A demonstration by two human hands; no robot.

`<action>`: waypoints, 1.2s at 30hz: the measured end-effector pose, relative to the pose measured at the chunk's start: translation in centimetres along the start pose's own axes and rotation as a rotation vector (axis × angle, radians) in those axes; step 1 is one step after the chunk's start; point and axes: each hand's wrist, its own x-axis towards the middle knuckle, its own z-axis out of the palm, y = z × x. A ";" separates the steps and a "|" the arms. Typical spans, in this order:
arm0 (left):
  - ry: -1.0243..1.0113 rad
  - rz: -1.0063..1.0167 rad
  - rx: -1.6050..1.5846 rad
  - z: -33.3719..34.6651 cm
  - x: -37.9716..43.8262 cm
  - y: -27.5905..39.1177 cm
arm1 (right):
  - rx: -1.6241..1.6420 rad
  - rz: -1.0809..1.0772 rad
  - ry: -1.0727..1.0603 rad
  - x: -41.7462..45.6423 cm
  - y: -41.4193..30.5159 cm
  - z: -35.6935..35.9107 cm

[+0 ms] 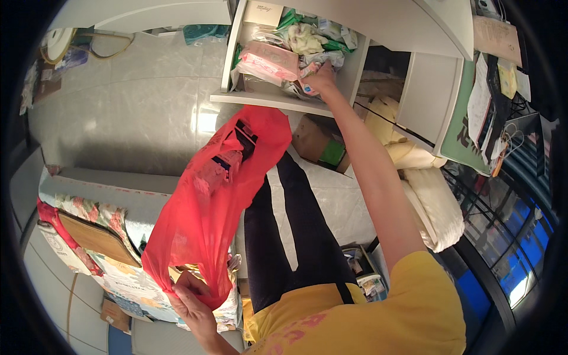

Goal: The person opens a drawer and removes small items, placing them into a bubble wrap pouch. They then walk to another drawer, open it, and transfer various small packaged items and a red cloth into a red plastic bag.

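My left hand grips the handle of a red plastic bag, which hangs open in front of my legs. Dark and pale boxes show through the bag's mouth and thin wall. Above it, a white drawer is pulled out. My right hand reaches inside, its fingers closed around a small pink-and-white packet partly hidden by the hand. Just left of that hand lies a larger pink soft pack. Behind them are a crumpled pale-yellow cloth, green packs and a cream box.
An open cardboard box stands on the floor under the drawer. To the right are a cream padded cushion and a desk edge with a green mat and papers. A sofa with floral covers is at lower left.
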 end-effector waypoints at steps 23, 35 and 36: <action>-0.041 0.048 0.000 1.4 0.5 2.2 | 0.406 -0.232 -1.382 -16.2 -9.3 -3.6; 0.032 -0.009 0.022 0.8 -0.1 1.7 | 0.222 -0.171 -0.608 -12.1 -4.2 -6.0; 0.008 0.004 0.011 0.9 0.0 1.7 | 0.058 -0.191 -0.396 -9.2 -2.2 -6.9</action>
